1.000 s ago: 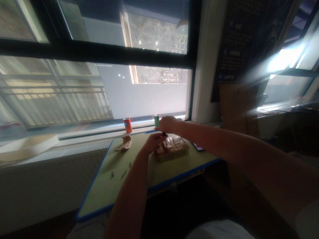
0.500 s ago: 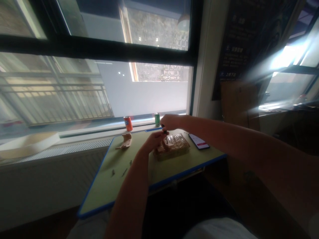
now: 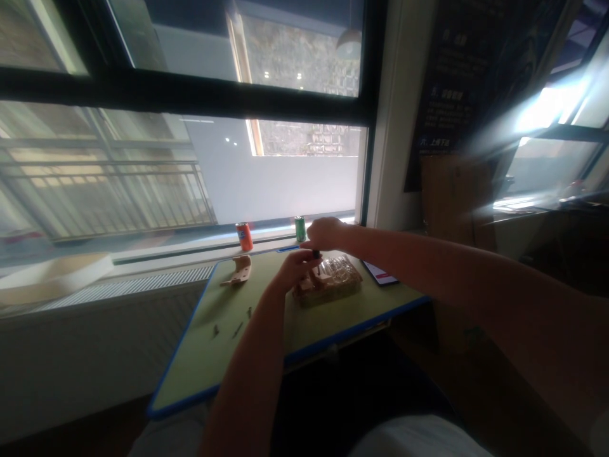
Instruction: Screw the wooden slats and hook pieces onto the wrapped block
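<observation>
My right hand (image 3: pixel 326 233) is closed around the top of a dark upright tool, apparently a screwdriver (image 3: pixel 316 254). Its thin shaft points down at a pale beige part (image 3: pixel 322 274). My left hand (image 3: pixel 294 268) comes in from the left, its fingertips pinched at the dark piece just under the right hand; the exact grip is blurred. Beneath the beige part lies a clear plastic-covered pack (image 3: pixel 340 279). Another curved beige part (image 3: pixel 242 269) with holes lies at the table's far left. Several small metal pieces that look like screws (image 3: pixel 238 329) lie left of my left forearm.
The green tabletop (image 3: pixel 204 365) has a blue edge. A phone (image 3: pixel 379 274) lies at its right, partly behind my right forearm. On the windowsill stand a red can (image 3: pixel 244 237) and a green can (image 3: pixel 299 228), close behind my hands. A radiator (image 3: pixel 95 343) runs along the left.
My right hand has turned slightly on the tool, with a finger now stretched left. The right forearm has dropped a little and covers more of the phone. The left hand stays almost in place.
</observation>
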`<state>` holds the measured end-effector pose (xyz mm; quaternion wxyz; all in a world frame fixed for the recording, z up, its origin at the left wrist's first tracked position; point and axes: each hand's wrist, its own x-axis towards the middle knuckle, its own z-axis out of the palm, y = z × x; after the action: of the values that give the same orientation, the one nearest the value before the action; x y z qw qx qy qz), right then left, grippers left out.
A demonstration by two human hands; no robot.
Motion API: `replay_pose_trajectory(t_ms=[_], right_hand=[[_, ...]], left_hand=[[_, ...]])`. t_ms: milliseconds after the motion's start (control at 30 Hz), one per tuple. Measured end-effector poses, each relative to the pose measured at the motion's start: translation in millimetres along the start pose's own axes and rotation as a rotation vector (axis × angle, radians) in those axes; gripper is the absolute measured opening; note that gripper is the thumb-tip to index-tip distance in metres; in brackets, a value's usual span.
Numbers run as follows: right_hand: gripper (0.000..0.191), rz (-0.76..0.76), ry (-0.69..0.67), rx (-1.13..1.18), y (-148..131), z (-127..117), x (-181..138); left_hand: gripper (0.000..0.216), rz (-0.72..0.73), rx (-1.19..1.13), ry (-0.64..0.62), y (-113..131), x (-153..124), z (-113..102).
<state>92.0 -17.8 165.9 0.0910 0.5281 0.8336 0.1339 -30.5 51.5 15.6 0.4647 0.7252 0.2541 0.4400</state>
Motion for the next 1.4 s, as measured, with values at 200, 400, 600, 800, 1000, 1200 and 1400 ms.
replay_pose_trajectory(t_ms=[200,400,600,800,1000,1200,1400], right_hand=[[0.031,-0.037,-0.001,0.006,4,3,5],[0.036,-0.032,0.031,0.029,4,4,4],[0.039,-0.019,0.043,0.027,4,5,1],[0.027,-0.047,0.011,0.029,5,6,2],[0.036,-0.063,-0.005,0.048,8,14,8],[0.05,-0.006,0.004,0.053,7,20,6],[0.022,-0.01,0.012,0.064,4,20,8]], left_hand=[[0.043,-0.014,-0.033,-0.045,4,-2,1],[0.036,-0.007,0.0,-0.012,2,-2,0],[0.037,0.029,0.009,0.004,-4,2,0],[0.037,0.003,0.015,-0.005,-10,5,-1],[0.036,-0.019,-0.01,-0.029,-5,-1,-5],[0.039,0.01,-0.049,-0.016,-3,1,0],[0.037,0.042,-0.015,0.017,-4,3,3]])
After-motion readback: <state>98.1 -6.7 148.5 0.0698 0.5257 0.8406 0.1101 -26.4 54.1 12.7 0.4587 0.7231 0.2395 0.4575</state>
